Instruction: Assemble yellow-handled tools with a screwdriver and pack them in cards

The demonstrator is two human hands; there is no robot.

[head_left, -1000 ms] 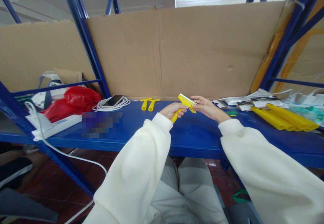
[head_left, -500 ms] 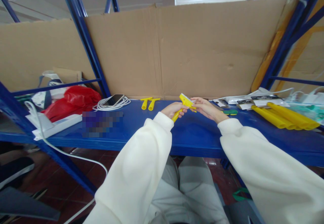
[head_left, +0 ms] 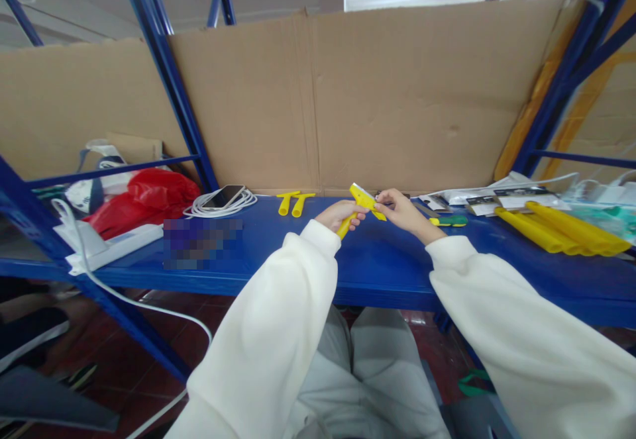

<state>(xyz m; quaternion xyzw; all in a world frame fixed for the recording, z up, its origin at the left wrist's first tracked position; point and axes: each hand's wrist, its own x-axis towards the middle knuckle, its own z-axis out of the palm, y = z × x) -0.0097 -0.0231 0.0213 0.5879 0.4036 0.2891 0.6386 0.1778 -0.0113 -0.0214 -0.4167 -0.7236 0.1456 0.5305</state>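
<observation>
Above the blue shelf, my left hand [head_left: 340, 216] is wrapped round the handle of a yellow T-shaped scraper [head_left: 364, 197]. A pale metallic strip runs along its head, which tilts down to the right. My right hand [head_left: 397, 207] is closed, thumb and fingers pinching the right end of the head; any small part between them is hidden. Two yellow T-shaped pieces [head_left: 297, 204] lie to the left of my hands, by the cardboard. Just beyond my right wrist is a green and yellow handle [head_left: 450, 221], perhaps of a screwdriver.
Several yellow tubes [head_left: 561, 230] lie on the right of the blue shelf [head_left: 377, 273], near flat packets [head_left: 521, 199]. At the left are a phone [head_left: 226, 196] on a coiled white cable, a red bag [head_left: 159, 191] and a white power strip [head_left: 119, 247]. Cardboard [head_left: 397, 95] stands behind.
My right hand has shifted slightly, its fingers now more bunched at the end of the scraper head. More of the green and yellow handle shows. My left hand keeps its grip.
</observation>
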